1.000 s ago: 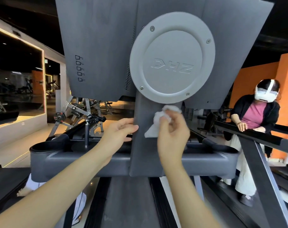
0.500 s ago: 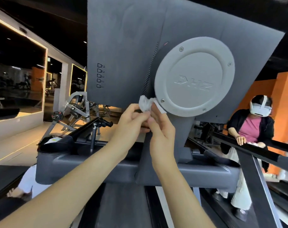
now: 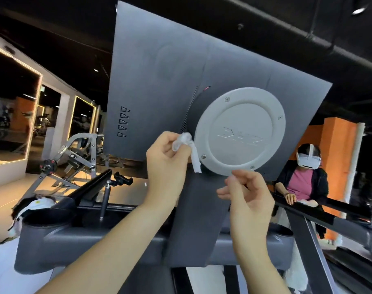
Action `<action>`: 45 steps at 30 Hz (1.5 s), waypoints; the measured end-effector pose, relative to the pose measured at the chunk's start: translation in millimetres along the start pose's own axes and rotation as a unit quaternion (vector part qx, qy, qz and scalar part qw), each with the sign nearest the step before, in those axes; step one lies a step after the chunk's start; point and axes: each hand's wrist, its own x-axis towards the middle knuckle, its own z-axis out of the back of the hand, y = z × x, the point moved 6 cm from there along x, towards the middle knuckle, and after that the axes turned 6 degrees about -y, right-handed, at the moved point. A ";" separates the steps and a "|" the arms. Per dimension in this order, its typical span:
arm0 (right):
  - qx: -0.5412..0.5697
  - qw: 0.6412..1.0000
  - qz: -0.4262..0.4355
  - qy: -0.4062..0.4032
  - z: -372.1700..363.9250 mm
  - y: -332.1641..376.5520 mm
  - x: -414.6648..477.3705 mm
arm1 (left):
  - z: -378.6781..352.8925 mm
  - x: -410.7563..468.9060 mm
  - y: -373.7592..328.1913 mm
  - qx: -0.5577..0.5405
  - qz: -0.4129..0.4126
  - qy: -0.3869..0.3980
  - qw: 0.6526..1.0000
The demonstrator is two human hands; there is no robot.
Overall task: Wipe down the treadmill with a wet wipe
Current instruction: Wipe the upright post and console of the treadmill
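The grey back of the treadmill's console panel (image 3: pixel 159 81) fills the upper middle, with a round light-grey cover plate (image 3: pixel 240 132) bolted on it. My left hand (image 3: pixel 166 164) grips a crumpled white wet wipe (image 3: pixel 185 145) against the panel at the plate's lower-left rim; a strip of the wipe hangs down. My right hand (image 3: pixel 246 198) hovers just below the plate with loosely curled fingers and holds nothing. The grey console post (image 3: pixel 193 230) runs down between my forearms.
A grey crossbar with cup holders (image 3: pixel 42 236) spans the bottom. A person in a headset (image 3: pixel 302 183) stands at the right by an orange wall and a black handrail. Another person crouches at the lower left (image 3: pixel 32 206). Weight machines (image 3: pixel 74 158) stand at the left.
The wipe has passed from my right hand to my left, which now presses it at the plate's left rim. My right hand has let go and dropped below the plate.
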 end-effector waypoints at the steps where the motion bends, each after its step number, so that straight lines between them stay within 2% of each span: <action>1: 0.005 1.000 0.000 0.026 -4.5 7.4 -3.8 | -2.4 -3.8 -8.0 0.003 -0.021 0.017 1.000; 3: 0.030 0.997 -0.015 0.064 -10.5 16.2 -7.6 | -13.2 -18.0 -12.7 0.021 -0.030 0.102 0.994; 5: 0.049 0.995 -0.033 0.084 -12.7 21.4 -6.7 | -24.4 -33.8 -9.4 0.008 0.017 0.200 0.980; 8: 0.019 0.995 -0.023 0.092 -6.5 24.8 2.2 | -28.9 -33.9 -6.0 0.003 0.065 0.252 0.966; 10: -0.020 0.998 0.010 0.056 6.1 28.8 15.0 | -26.8 -26.5 -10.2 0.004 0.057 0.249 0.967; 13: -0.074 0.990 0.119 -0.035 24.8 50.7 44.3 | -12.5 -8.6 -29.3 0.080 -0.092 0.151 0.981; 15: -0.115 0.972 0.190 -0.077 21.7 66.2 61.4 | -6.5 0.3 -41.8 0.153 -0.214 0.091 0.961; 17: -0.138 0.958 0.232 -0.099 5.7 71.5 72.3 | -9.5 6.6 -40.9 0.209 -0.265 0.095 0.937; 22: -0.240 0.875 0.405 -0.116 -39.2 62.4 47.5 | -5.7 10.6 -25.1 0.193 -0.232 0.136 0.944; 27: -0.304 0.830 0.462 -0.074 -23.9 38.5 33.9 | -4.5 9.4 -24.1 0.186 -0.235 0.148 0.943; 29: -0.311 0.841 0.434 -0.092 -6.3 35.7 47.4 | -4.2 10.0 -22.1 0.182 -0.230 0.158 0.943; 31: -0.271 0.889 0.347 -0.122 6.9 44.8 70.6 | -3.7 9.2 -21.0 0.176 -0.227 0.168 0.943; 33: -0.221 0.913 0.315 -0.139 0.3 63.2 84.3 | -4.4 7.7 -19.9 0.166 -0.226 0.171 0.945; 36: -0.212 0.895 0.383 -0.084 -35.7 75.6 65.7 | -5.6 8.9 -18.7 0.141 -0.214 0.163 0.953; 39: -0.281 0.877 0.389 0.009 -39.2 35.3 38.1 | -5.2 12.6 -18.3 0.132 -0.207 0.165 0.955; 41: -0.306 0.880 0.363 -0.008 -15.3 21.6 40.9 | -4.6 12.6 -17.4 0.133 -0.195 0.176 0.956; 45: -0.245 0.914 0.303 -0.110 4.7 60.6 87.2 | -3.9 9.7 -16.6 0.133 -0.184 0.186 0.956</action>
